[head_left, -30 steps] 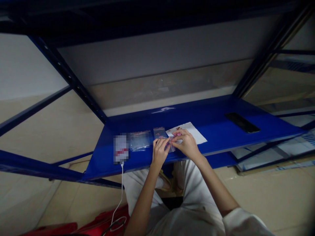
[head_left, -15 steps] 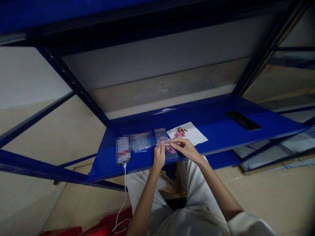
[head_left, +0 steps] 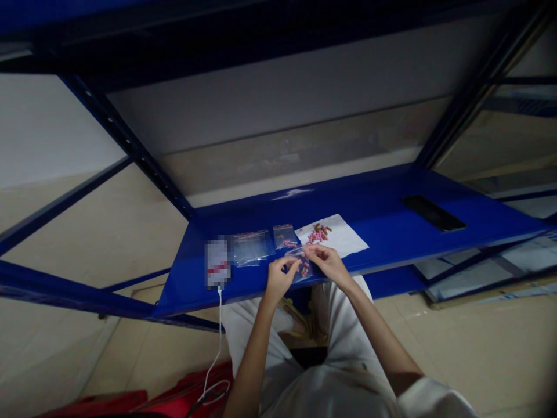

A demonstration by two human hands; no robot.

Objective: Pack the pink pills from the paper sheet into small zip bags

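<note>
Black smartphone (head_left: 432, 212) seen toward the right end of the blue steel shelf (head_left: 383, 200), well apart from everything else. Toward the left end, a pixelated packet (head_left: 216, 262), too blurred to identify, with a white cable (head_left: 220, 337) running from it over the front edge and down. Just right of that packet, a flat clear zip bag (head_left: 252, 248), then a smaller clear bag (head_left: 285, 236) with pink bits inside. Farther right, a white paper sheet (head_left: 343, 237) carrying a small heap of pink and brown tablets (head_left: 319, 233). Saw a dark steel upright (head_left: 126, 133) slanting up the left side, a pale back panel (head_left: 278, 116) behind the shelf, beige floor tiles (head_left: 122, 354) far below, and a red bag (head_left: 187, 389) at the lower left, crossed by the cable. Looked down past white trousers (head_left: 256, 337) and a white sleeve (head_left: 435, 397). Held a clear zip bag (head_left: 302, 268) at the shelf's front edge, just below the paper, with dark and pink tablets showing through the plastic. Pinched its upper part with the left hand (head_left: 278, 281) and the right hand (head_left: 328, 261), fingers and thumbs closed on the film, neither hand released. Could not tell whether the bag was sealed.
</note>
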